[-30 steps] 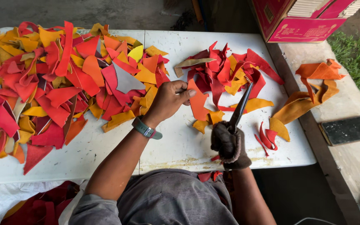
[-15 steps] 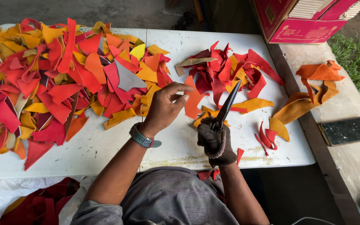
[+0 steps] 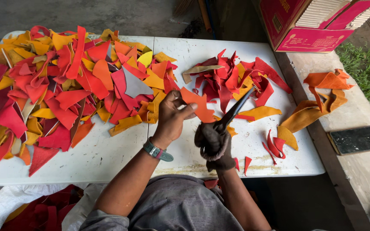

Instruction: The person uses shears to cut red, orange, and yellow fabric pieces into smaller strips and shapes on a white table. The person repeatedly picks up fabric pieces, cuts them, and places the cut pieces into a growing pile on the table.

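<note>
Since the earlier frame, both hands have drawn back from the right-hand pile toward the body, and the orange scrap (image 3: 199, 107) now sits higher in the left hand (image 3: 171, 117), lifted off the desk (image 3: 108, 156).

Left hand: fingers (image 3: 185, 112) closed on the near-left edge of the orange scrap, thumb on top. A green watch (image 3: 157, 150) sits on the wrist.

Right hand (image 3: 215, 143): gloved in dark fabric, fingers wrapped shut around the handles of black scissors (image 3: 232, 113). The blades point up and to the right, passing just beside the scrap's right edge; whether they are biting into it cannot be told.

Desk: white, two panels joined by a seam near the middle. A large heap of red, orange and yellow scraps (image 3: 65, 94) covers most of the left panel and spills past its left edge. A smaller red pile (image 3: 232, 79) lies on the right panel, beyond the hands. Bare white surface shows along the near edge under both forearms, and in a strip between the two heaps. A few small offcuts (image 3: 275, 145) lie near the right front corner.

Off the desk, right side: a concrete ledge (image 3: 365, 179) carries orange and tan pieces (image 3: 317, 102) and a dark phone (image 3: 356, 140), well apart from the hands. A pink cardboard box (image 3: 309, 25) stands at the far right corner.
</note>
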